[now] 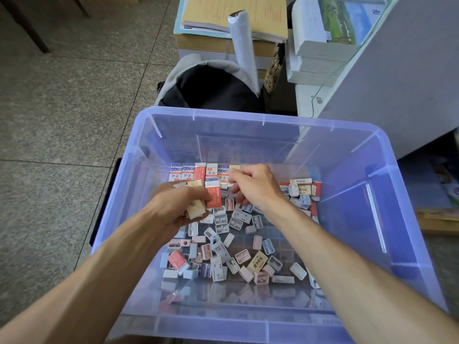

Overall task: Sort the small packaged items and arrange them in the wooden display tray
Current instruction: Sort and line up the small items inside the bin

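Observation:
Both my hands are inside a clear bluish plastic bin (pixel 402 219). My left hand (pixel 176 207) grips several packaged erasers: a red one (pixel 214 194) and cream ones (pixel 196 210). My right hand (pixel 255 186) is curled over the far row of upright packaged erasers (pixel 196 172) and pinches a cream one (pixel 234 170) at the row's right end. Loose small erasers and sharpeners (pixel 231 254) in white, pink, blue and cream lie scattered on the bin's floor. A second small cluster of packets (pixel 301 189) sits to the right. No wooden tray is visible.
The bin stands on a speckled tiled floor (pixel 62 120). Behind it lie a black and grey backpack (pixel 211 88), a rolled white paper (pixel 244 53), cardboard boxes with yellow booklets (pixel 233 13), and stacked white paper (pixel 315 45). A grey cabinet (pixel 409 78) rises at right.

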